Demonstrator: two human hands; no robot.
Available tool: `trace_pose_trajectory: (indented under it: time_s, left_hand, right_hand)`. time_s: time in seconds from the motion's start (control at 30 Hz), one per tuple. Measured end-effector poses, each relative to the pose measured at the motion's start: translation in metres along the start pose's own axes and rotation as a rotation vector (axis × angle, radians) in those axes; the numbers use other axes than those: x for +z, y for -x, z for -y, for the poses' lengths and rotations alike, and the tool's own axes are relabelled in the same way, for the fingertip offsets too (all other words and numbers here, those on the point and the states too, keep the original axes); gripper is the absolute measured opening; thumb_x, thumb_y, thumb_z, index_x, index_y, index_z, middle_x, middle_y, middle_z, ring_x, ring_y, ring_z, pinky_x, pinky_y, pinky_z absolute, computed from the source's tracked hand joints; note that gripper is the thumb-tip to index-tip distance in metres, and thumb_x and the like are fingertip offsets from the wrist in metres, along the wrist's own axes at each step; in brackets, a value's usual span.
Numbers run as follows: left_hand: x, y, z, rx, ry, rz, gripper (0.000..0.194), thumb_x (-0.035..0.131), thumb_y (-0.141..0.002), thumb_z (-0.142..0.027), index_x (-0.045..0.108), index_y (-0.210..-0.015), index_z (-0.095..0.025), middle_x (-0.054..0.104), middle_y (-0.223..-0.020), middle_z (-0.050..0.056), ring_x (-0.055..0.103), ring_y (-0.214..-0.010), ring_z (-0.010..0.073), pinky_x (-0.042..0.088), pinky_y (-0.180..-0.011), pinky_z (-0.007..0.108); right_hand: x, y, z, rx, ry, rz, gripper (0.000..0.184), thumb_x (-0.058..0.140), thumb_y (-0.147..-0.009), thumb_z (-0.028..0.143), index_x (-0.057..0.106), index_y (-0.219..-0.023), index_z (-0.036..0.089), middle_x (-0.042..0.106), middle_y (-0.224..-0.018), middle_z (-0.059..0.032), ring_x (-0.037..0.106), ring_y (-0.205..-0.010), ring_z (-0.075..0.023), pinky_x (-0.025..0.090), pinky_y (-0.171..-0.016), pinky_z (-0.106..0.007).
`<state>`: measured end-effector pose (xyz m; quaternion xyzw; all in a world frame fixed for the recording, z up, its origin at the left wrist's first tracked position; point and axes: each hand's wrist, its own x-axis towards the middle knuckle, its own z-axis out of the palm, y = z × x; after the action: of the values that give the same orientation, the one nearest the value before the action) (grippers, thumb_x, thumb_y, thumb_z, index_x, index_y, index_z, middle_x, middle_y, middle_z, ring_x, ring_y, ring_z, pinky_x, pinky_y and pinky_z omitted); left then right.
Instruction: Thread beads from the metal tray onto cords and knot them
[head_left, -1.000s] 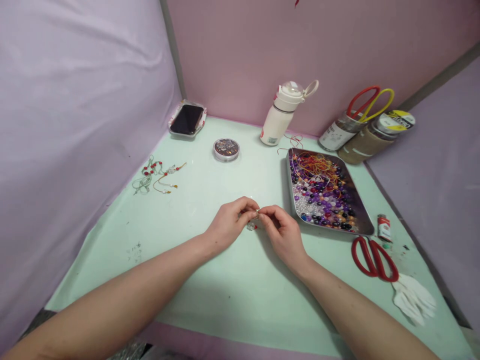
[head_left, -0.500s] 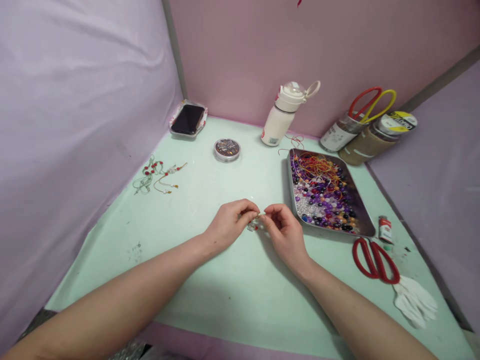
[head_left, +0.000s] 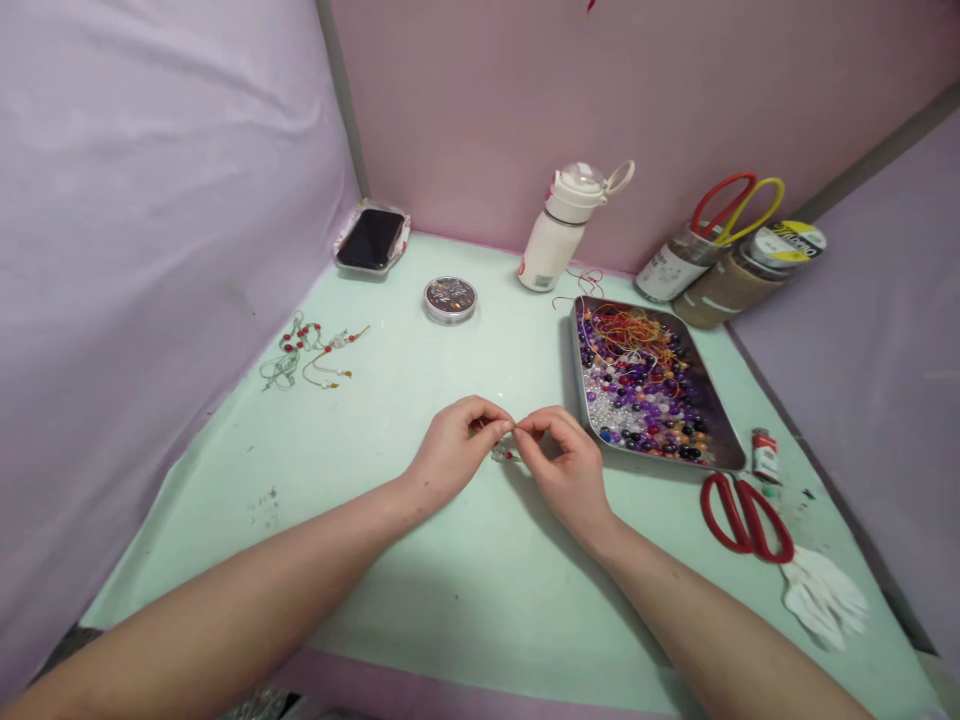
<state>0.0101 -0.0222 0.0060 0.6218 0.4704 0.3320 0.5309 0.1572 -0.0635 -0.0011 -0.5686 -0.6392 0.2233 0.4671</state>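
Over the middle of the pale green table, my left hand (head_left: 459, 440) and my right hand (head_left: 562, 462) meet at the fingertips. Each thumb and forefinger is pinched together on a thin cord, mostly hidden by the fingers. Just below the fingertips hangs a beaded piece (head_left: 502, 453) with clear and red beads on that cord. At the left of the table lies a beaded cord ornament (head_left: 330, 345) with red beads, green cord and tan tassel ends.
On the right sits a metal tray (head_left: 739, 455) of mixed beads and tangled thread. Beside it are a lighter (head_left: 765, 455), red-handled scissors (head_left: 746, 518) and a white glove (head_left: 825, 598). Behind stand a bottle (head_left: 553, 245), two jars (head_left: 671, 265), a round container (head_left: 450, 300) and a phone (head_left: 371, 240).
My right fingertips have closed in and moved left, so that they now touch my left fingertips. The whole view has shifted slightly.
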Motion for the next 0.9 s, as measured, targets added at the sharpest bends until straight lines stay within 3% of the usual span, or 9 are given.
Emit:
trace_pose_trajectory:
  time_s: [0.2, 0.33, 0.47, 0.7, 0.8, 0.9]
  left_hand:
    - [-0.004, -0.001, -0.001, 0.068, -0.062, -0.007, 0.011, 0.054, -0.082, -0.019, 0.065, -0.081, -0.018, 0.066, -0.081, 0.002, 0.059, -0.076, 0.0150, 0.046, -0.072, 0.029]
    - [-0.007, 0.002, -0.001, 0.302, -0.279, -0.125, 0.008, 0.055, -0.083, -0.014, 0.061, -0.083, -0.019, 0.061, -0.087, 0.002, 0.057, -0.084, 0.0157, 0.046, -0.076, 0.030]
    - [-0.009, 0.005, 0.000, 0.491, -0.452, -0.140, 0.007, 0.057, -0.083, -0.015, 0.061, -0.082, -0.019, 0.057, -0.087, 0.003, 0.054, -0.089, 0.0171, 0.045, -0.081, 0.032]
    - [-0.009, 0.008, -0.001, 0.649, -0.578, -0.226, 0.009, 0.056, -0.083, -0.012, 0.062, -0.086, -0.018, 0.056, -0.088, 0.006, 0.050, -0.087, 0.0185, 0.045, -0.078, 0.035]
    - [-0.008, 0.009, -0.003, 0.726, -0.597, -0.203, 0.009, 0.057, -0.082, -0.013, 0.064, -0.078, -0.018, 0.056, -0.084, 0.005, 0.048, -0.084, 0.0183, 0.045, -0.076, 0.035]
    - [-0.007, 0.008, -0.001, 0.712, -0.611, -0.193, 0.010, 0.057, -0.083, -0.014, 0.066, -0.079, -0.017, 0.057, -0.083, 0.006, 0.047, -0.083, 0.0183, 0.045, -0.075, 0.034]
  right_hand:
    - [0.000, -0.001, 0.000, 0.020, -0.003, 0.018, 0.013, 0.055, -0.082, 0.014, 0.055, -0.071, 0.021, 0.057, -0.073, 0.0005, 0.053, -0.071, -0.0152, 0.042, -0.067, -0.029]
    - [0.000, -0.001, -0.001, 0.035, -0.008, 0.031, 0.014, 0.054, -0.082, 0.013, 0.055, -0.072, 0.021, 0.057, -0.073, 0.0008, 0.053, -0.070, -0.0149, 0.041, -0.067, -0.029]
    - [-0.001, -0.001, -0.001, 0.029, -0.015, 0.021, 0.014, 0.054, -0.083, 0.014, 0.054, -0.072, 0.021, 0.056, -0.073, 0.0010, 0.053, -0.071, -0.0146, 0.041, -0.067, -0.029]
    - [0.000, -0.001, -0.002, 0.031, -0.013, 0.016, 0.014, 0.055, -0.084, 0.015, 0.055, -0.071, 0.021, 0.056, -0.073, 0.0012, 0.053, -0.071, -0.0146, 0.041, -0.066, -0.029]
    - [-0.001, -0.001, -0.003, 0.033, -0.016, 0.015, 0.014, 0.055, -0.083, 0.014, 0.054, -0.071, 0.021, 0.056, -0.073, 0.0011, 0.053, -0.071, -0.0147, 0.041, -0.065, -0.028]
    - [-0.001, -0.001, -0.003, 0.023, -0.013, 0.025, 0.014, 0.055, -0.083, 0.013, 0.054, -0.071, 0.021, 0.056, -0.073, 0.0012, 0.053, -0.071, -0.0148, 0.041, -0.066, -0.029]
